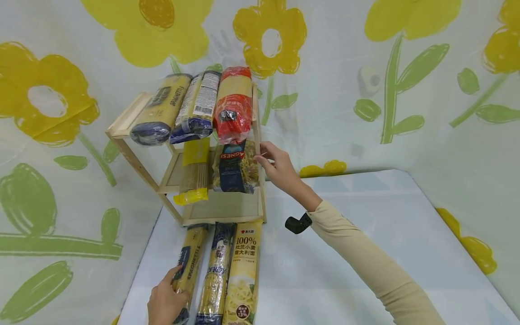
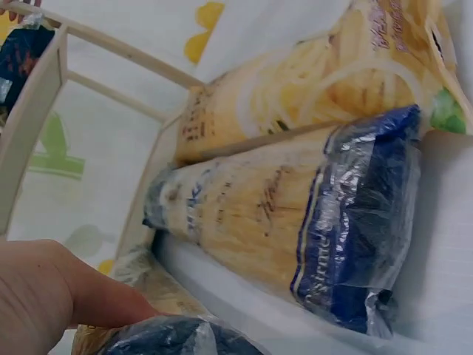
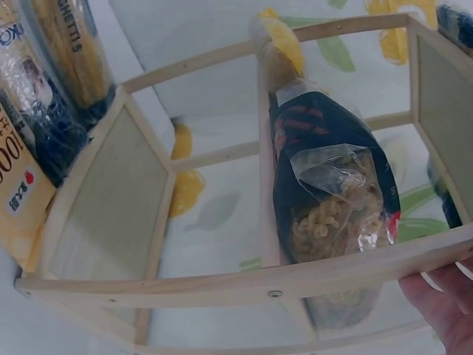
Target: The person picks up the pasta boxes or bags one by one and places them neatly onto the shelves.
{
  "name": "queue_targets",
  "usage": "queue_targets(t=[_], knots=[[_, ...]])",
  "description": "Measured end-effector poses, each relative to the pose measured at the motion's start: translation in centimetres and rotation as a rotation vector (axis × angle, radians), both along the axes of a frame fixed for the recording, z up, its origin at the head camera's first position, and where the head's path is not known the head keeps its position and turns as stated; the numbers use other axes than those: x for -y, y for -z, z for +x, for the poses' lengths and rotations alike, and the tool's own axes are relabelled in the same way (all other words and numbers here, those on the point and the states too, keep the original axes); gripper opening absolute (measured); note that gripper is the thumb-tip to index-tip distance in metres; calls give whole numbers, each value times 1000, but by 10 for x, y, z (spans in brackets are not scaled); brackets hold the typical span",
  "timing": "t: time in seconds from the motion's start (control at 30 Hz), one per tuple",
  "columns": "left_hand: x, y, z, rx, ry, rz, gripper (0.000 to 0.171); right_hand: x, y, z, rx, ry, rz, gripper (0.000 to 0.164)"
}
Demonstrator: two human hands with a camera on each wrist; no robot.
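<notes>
My left hand [image 1: 164,300] grips a spaghetti pack [image 1: 194,262] that lies on the table at the front left. In the left wrist view, the thumb presses beside the pack's dark blue end. A blue-ended pasta pack [image 2: 259,214] and a yellow pasta bag [image 1: 243,262] lie alongside it. Farther back, my right hand [image 1: 280,169] holds the right upright of a wooden shelf [image 1: 136,162], thumb in front. Just left of that hand, a dark blue Agnesi bag [image 1: 231,174] of short pasta sits on the middle tier, beside a yellow-ended pasta pack [image 1: 195,176].
On the top tier lie a spaghetti pack [image 1: 162,108], a blue-and-white pack [image 1: 199,106] and a red pasta pack [image 1: 234,99], their ends jutting forward. The shelf stands at the back left of the white table [image 1: 333,253], close to a flower-patterned backdrop [image 1: 325,90].
</notes>
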State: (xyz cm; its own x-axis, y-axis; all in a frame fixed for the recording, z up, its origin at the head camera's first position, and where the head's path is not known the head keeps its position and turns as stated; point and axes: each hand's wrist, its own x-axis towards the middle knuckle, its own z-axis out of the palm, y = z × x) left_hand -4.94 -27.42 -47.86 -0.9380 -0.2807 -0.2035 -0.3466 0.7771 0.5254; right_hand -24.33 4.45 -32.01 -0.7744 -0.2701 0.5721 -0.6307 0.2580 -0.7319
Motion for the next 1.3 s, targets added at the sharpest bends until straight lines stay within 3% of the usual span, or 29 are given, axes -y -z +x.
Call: queue_targets(t=[0.23,0.6,1.0,1.3], knots=[[6,-15,-2,-25,-1,9,69,-1,-1,1,9,1,-5,22],[11,-39,-19,-146,21,-5,67,-1,-2,0,13,-2,-9,22],[7,-35,-61,-358,63,20,59,0,-1,0,11,0,-1,23],[7,-29,-101,-376,65,22,59,1,0,0,0,-1,4,23]])
